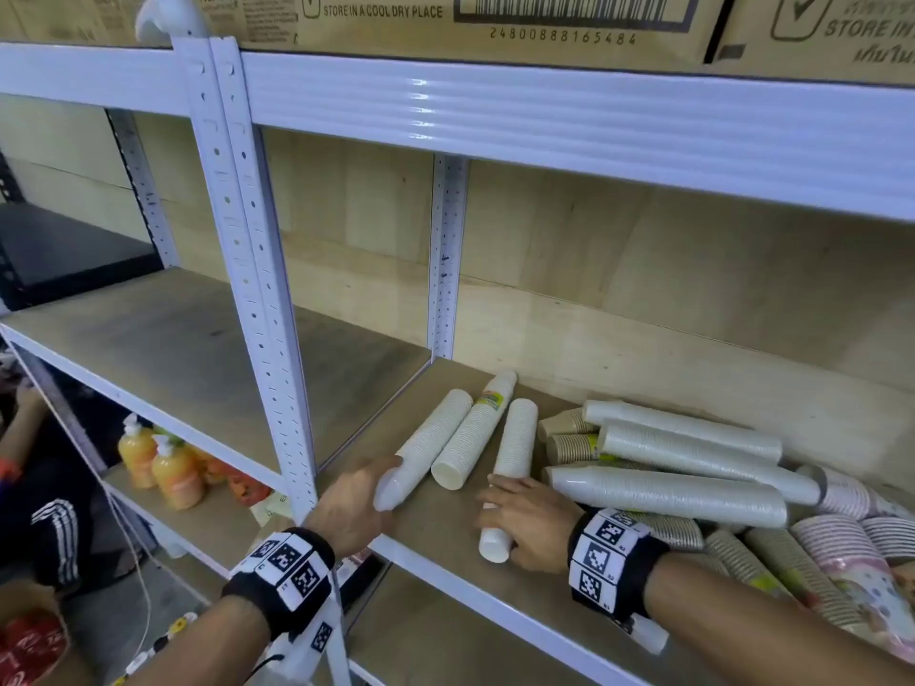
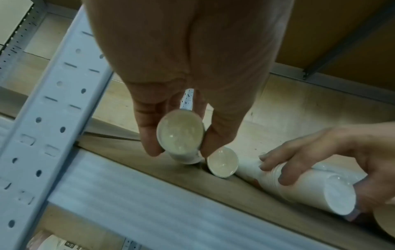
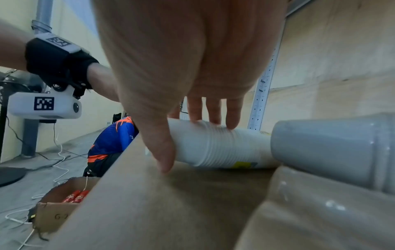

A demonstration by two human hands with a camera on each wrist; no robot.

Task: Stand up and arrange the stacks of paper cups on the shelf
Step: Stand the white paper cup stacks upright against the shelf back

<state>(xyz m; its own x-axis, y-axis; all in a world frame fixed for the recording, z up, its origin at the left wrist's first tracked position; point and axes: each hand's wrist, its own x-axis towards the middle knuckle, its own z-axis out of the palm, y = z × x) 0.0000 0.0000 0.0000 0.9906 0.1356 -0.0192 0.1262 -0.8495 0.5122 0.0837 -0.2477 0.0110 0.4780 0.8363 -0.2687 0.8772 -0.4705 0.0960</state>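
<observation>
Both forearms reach forward, each wrist banded in black with white coded tags. The left grip (image 1: 354,505) has fingers and thumb curled inward, pinching; the right grip (image 1: 527,522) lies palm down, fingers draped and bent.

Even, bright overhead light; glare streaks on the white shelf beam (image 1: 421,99). Wide-angle bending at edges. Both wrist views soft, near palms blurred, colours washed.

cup pile (image 1: 742,497) cut off at right, carton (image 1: 495,22) cropped above
</observation>
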